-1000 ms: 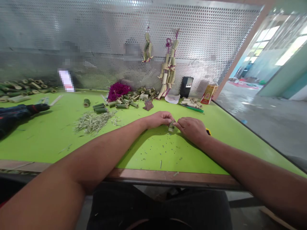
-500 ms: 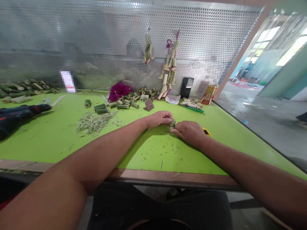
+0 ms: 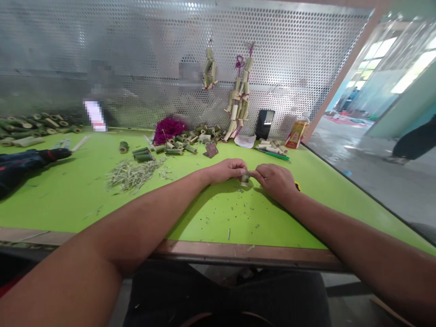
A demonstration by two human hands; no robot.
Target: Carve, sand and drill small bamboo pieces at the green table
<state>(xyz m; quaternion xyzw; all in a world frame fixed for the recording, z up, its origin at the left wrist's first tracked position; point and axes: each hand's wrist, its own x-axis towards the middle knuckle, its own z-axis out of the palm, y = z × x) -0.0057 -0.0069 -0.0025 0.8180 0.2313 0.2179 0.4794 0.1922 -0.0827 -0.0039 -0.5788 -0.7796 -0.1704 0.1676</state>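
Observation:
A short bamboo piece [image 3: 244, 180] stands over the green tabletop [image 3: 218, 213], its upper end between my hands. My left hand [image 3: 230, 170] is closed on it from the left, thumb and fingers pinched. From the right, the fingertips of my right hand [image 3: 274, 179] meet its upper end; they are pressed together, and what they hold there is too small to tell. Small dark crumbs lie on the table below. A yellow and black object [image 3: 297, 186] is partly hidden behind my right hand.
A pile of shavings [image 3: 134, 175], bamboo tubes [image 3: 143, 156] and purple string [image 3: 168, 130] lie to the left and back. A drill [image 3: 30, 163] is far left. Behind are a green-handled tool [image 3: 276, 156], a phone [image 3: 265, 124] and a bottle [image 3: 298, 131].
My right hand has moved slightly up and right, from lower on the bamboo piece to its upper end. My left hand has hardly moved. A dark leg has come into view at the far right.

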